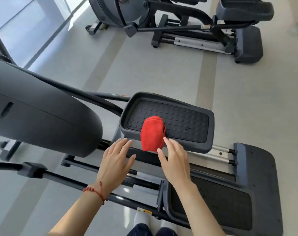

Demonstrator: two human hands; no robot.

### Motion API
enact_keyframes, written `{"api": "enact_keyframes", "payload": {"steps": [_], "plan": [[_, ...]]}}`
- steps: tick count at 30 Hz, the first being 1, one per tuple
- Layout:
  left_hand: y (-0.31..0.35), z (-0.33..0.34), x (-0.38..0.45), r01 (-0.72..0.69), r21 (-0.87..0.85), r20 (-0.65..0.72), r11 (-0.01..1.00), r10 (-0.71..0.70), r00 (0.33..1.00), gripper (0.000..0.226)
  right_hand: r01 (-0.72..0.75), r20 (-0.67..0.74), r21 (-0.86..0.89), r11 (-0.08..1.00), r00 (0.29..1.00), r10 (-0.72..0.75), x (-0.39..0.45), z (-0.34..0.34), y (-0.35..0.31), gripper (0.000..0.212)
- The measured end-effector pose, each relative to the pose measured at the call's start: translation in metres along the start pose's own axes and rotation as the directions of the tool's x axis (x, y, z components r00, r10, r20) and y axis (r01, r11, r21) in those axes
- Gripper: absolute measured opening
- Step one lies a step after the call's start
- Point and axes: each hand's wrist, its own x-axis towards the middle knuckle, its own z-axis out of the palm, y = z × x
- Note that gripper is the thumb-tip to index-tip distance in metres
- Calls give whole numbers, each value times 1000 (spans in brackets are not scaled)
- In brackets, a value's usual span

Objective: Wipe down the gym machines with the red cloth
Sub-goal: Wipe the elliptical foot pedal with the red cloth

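**Cloth on the pedal, both hands loose**

While you look down over the near machine, its big dark housing (42, 116) fills your left side, with curved black bars running from it toward the middle. Just right of the housing's lower end your left hand (116, 160) hovers above the rails, fingers (126, 142) straight and spread, holding nothing; a red bracelet (95, 191) sits on that wrist. Next comes the cloth (152, 133), folded into a red bundle. It lies on the near edge of the studded pedal (187, 123), partly on the tread and partly hanging over the rim toward you. Your right hand (175, 160) is just beside it, fingers relaxed and slightly bent; the forefinger tip meets the cloth's right edge and the thumb tip sits at its lower corner, but nothing is curled around it. Below your right forearm lies the second pedal (230, 201) of the same machine, lower and closer to you. Farther off, at the upper right, another machine (196, 23) stands on the grey floor (162, 68).
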Motion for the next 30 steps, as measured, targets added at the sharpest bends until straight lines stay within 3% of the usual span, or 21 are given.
{"api": "enact_keyframes", "payload": {"steps": [4,17,30], "plan": [[-11,16,22,13,-1,13,1000,-13,1000,47,-10,-60,25,1000,998,11,31,13,8,48],[-24,53,58,54,-36,29,998,-53,998,47,-118,-30,-16,993,993,118,96,66,23,53],[-40,71,54,156,-68,70,985,-151,986,52,-199,106,196,960,978,181,120,81,18,67]]}}
